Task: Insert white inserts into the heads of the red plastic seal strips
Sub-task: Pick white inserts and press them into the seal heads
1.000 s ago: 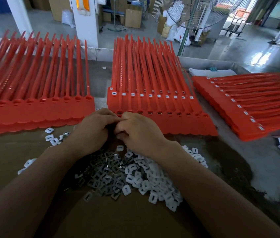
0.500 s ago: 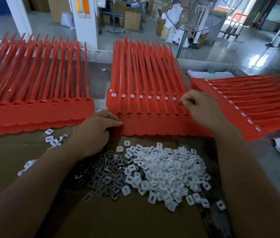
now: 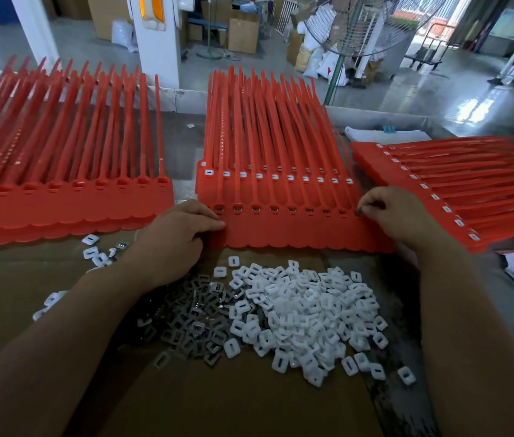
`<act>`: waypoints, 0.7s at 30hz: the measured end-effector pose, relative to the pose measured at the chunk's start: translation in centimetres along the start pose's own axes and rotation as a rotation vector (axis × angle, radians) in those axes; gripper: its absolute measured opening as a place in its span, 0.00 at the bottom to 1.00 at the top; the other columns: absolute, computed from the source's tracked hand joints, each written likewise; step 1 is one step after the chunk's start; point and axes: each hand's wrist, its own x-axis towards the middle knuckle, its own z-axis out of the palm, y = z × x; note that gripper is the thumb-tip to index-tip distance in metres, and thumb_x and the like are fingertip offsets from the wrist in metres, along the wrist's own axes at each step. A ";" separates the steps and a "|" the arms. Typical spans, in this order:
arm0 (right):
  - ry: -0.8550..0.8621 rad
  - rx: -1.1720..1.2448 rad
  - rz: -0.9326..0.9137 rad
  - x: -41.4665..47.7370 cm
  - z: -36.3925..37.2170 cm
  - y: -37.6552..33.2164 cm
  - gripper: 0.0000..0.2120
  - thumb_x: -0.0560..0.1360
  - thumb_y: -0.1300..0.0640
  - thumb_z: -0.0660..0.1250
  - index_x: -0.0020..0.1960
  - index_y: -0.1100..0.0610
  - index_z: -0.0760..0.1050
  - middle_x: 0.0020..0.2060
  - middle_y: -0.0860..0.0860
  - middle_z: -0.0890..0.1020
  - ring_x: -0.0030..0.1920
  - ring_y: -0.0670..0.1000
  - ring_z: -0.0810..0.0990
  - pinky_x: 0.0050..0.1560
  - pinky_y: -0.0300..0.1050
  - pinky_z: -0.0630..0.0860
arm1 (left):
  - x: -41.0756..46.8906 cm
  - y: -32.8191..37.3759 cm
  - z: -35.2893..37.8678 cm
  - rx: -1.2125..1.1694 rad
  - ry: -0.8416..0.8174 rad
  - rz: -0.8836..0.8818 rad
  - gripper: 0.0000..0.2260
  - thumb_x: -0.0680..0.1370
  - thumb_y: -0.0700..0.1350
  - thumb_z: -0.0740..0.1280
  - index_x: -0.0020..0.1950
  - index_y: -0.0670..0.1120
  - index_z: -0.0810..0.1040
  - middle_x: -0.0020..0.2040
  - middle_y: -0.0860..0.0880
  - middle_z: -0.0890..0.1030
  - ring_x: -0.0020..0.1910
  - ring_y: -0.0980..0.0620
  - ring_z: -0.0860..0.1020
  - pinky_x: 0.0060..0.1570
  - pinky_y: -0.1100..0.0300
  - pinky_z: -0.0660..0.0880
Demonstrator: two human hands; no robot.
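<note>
A second ago both hands met over the near-left of the pile. The right hand [image 3: 397, 216] has since swung out to the right end of the middle strips [image 3: 280, 228], at the last head of the near row. It looks as if one more piece is being seated there, though whether its curled fingers [image 3: 372, 205] pinch anything is too small to tell. The left hand [image 3: 180, 234] grips the strips' left end, fingers curled over the edge, likely steadying them. The white inserts [image 3: 306, 313] lie heaped on the worktop [image 3: 13, 294] between the forearms, beside grey clips [image 3: 192, 320].
</note>
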 end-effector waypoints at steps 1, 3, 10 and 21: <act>-0.021 -0.012 -0.009 0.0 0.0 0.1 0.06 0.73 0.66 0.65 0.42 0.57 0.78 0.46 0.56 0.79 0.48 0.52 0.74 0.45 0.40 0.64 | 0.0 0.0 0.0 -0.002 -0.002 -0.001 0.23 0.71 0.30 0.57 0.60 0.49 0.77 0.60 0.55 0.72 0.63 0.57 0.66 0.61 0.65 0.59; -0.050 -0.041 -0.028 0.2 0.1 0.2 0.05 0.73 0.65 0.66 0.43 0.58 0.79 0.46 0.55 0.78 0.48 0.51 0.74 0.46 0.39 0.63 | 0.0 0.1 0.0 -0.003 -0.004 -0.002 0.23 0.71 0.30 0.57 0.60 0.49 0.77 0.60 0.55 0.72 0.63 0.57 0.66 0.61 0.65 0.59; 0.103 0.176 0.023 -0.1 0.5 0.7 0.06 0.67 0.66 0.71 0.39 0.55 0.82 0.31 0.47 0.79 0.36 0.44 0.75 0.40 0.38 0.67 | -0.1 0.1 -0.1 0.000 -0.001 0.006 0.23 0.71 0.30 0.57 0.60 0.48 0.77 0.60 0.54 0.73 0.61 0.59 0.66 0.59 0.67 0.58; 0.155 0.263 0.109 0.1 0.7 0.7 0.15 0.62 0.65 0.75 0.29 0.45 0.78 0.29 0.42 0.79 0.39 0.48 0.78 0.53 0.50 0.76 | 0.1 0.1 -0.2 0.013 -0.012 0.003 0.23 0.72 0.30 0.57 0.61 0.49 0.76 0.62 0.54 0.72 0.63 0.57 0.66 0.62 0.64 0.60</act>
